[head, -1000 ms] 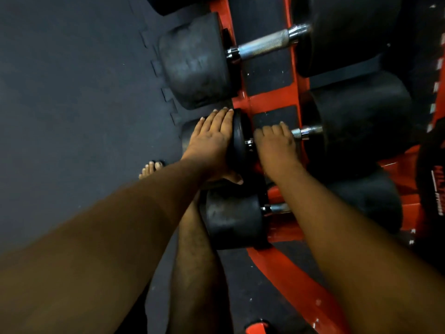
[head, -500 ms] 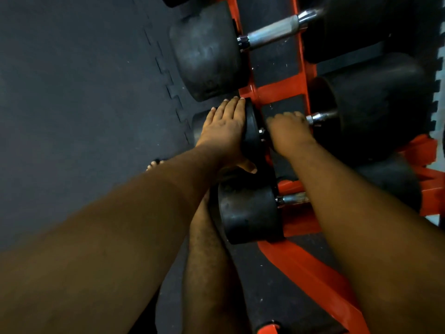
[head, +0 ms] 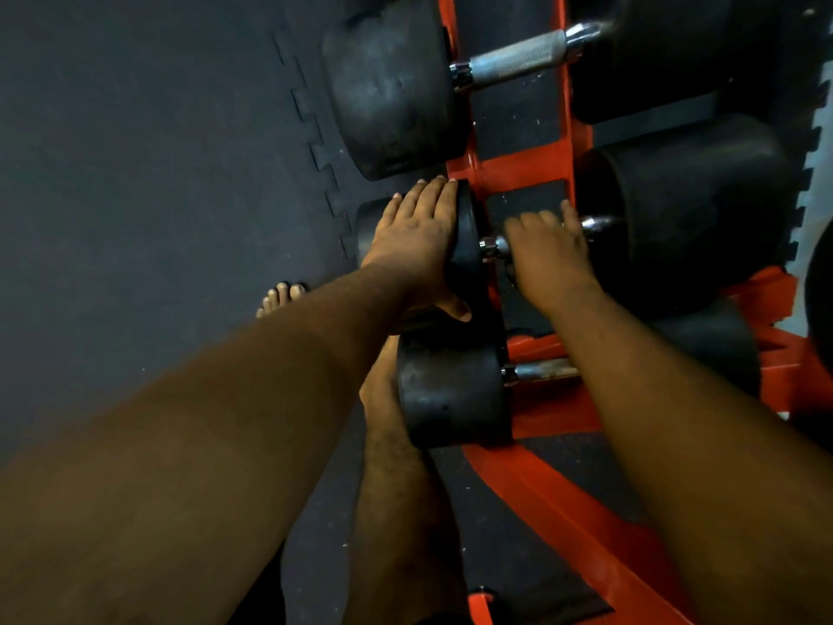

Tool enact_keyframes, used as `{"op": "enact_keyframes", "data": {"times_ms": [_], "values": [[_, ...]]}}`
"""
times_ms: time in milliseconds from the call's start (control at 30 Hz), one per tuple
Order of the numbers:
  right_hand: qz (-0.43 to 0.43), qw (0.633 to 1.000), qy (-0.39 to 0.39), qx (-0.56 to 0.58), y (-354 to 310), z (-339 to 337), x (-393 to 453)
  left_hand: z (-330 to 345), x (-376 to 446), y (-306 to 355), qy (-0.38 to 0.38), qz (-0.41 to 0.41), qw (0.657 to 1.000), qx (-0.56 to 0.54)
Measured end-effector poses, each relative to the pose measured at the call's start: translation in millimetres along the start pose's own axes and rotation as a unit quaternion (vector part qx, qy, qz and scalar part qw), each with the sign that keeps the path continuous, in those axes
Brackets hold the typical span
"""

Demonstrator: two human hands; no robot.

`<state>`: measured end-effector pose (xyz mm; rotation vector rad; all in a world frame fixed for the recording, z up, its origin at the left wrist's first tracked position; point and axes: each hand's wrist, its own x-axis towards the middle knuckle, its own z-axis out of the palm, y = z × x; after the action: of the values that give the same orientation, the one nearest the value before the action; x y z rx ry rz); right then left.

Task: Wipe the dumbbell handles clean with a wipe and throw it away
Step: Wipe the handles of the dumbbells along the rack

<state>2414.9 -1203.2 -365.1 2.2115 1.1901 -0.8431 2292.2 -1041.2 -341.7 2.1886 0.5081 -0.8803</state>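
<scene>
Dark interlocking floor mat (head: 148,182) under an orange rack (head: 527,166) with three black dumbbells; against 0.5 s ago, the right hand (head: 547,257) has shifted along the middle dumbbell's handle (head: 496,245), fingers now looser and blurred. Left hand (head: 417,239) lies flat, fingers straight, on that dumbbell's near head (head: 466,245), open mat beyond it. Right grip curls over the handle; wipe hidden, cannot tell.

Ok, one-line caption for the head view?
Left hand braces the middle dumbbell's head while right hand wraps its handle on the red rack.
</scene>
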Motion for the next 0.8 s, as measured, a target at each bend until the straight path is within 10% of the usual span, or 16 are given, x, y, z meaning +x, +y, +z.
{"op": "enact_keyframes", "data": {"times_ms": [200, 367, 700, 800], "values": [[0.043, 0.995, 0.087, -0.034, 11.2, 19.5, -21.1, -0.3, -2.3, 0.3, -0.002, -0.003, 1.0, -0.002], [-0.026, 0.999, 0.0, -0.025, 24.7, -4.5, 14.6, -2.8, -2.3, 2.4, -0.005, -0.004, 1.0, -0.002], [-0.094, 0.956, 0.119, 0.25, -21.0, 30.8, -26.7, -3.8, -2.7, 3.7, -0.01, -0.011, 1.0, 0.001], [0.006, 0.886, 0.181, 0.427, -34.5, 31.4, -58.8, -3.3, -2.9, 4.0, -0.005, -0.01, 1.0, 0.004]]}}
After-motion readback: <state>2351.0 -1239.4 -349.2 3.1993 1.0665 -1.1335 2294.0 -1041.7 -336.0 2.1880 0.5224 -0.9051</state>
